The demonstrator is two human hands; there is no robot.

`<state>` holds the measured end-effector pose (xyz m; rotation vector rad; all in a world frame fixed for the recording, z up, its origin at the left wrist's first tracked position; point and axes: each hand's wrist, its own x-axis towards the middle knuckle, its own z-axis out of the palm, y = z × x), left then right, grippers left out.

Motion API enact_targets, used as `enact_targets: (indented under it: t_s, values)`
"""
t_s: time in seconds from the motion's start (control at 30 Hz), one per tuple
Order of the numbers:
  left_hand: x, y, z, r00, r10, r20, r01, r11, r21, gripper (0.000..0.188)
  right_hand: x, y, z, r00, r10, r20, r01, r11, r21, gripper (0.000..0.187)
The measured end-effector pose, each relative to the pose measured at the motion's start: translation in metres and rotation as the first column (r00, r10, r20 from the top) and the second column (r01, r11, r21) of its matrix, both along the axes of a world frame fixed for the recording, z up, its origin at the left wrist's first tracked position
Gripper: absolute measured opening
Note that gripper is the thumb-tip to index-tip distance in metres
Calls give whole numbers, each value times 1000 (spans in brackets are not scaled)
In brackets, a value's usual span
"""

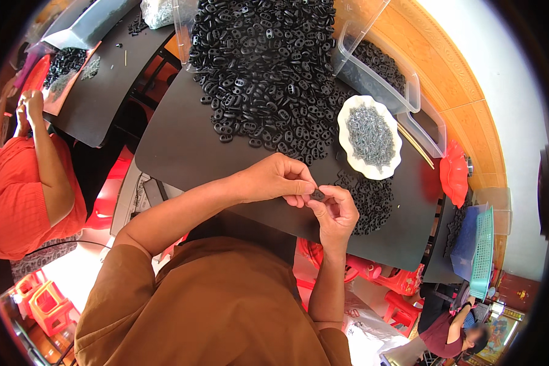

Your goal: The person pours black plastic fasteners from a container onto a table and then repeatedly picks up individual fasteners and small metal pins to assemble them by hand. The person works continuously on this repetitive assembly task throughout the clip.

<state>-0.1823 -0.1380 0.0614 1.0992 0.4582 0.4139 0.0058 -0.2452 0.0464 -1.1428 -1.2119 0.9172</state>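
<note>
Over the near part of the dark table, my left hand and my right hand meet at the fingertips. Both pinch one small black plastic piece, partly covered by the fingers. A large heap of black oval pieces with two holes spreads beyond my hands. To the right of them lies a smaller pile of black parts. Just above that pile stands a white scalloped bowl, full of small shiny pieces that look like springs.
A clear plastic bin with black parts stands at the back right, near thin sticks and a red scalloped dish. At left, a person in a red top sits by another dark table. Red stools stand on the floor.
</note>
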Motion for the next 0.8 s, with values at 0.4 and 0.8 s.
enact_targets:
  t_s: [0.4, 0.8]
  values:
    - [-2, 1, 4, 1000, -19, 12, 19, 1000, -7, 22, -2, -1, 9, 981, 0, -192, -11, 998, -56, 27]
    - [0, 1, 5, 1000, 17, 23, -18, 1000, 16, 23, 1, 0, 11, 511, -29, -859, -174, 975, -137, 21]
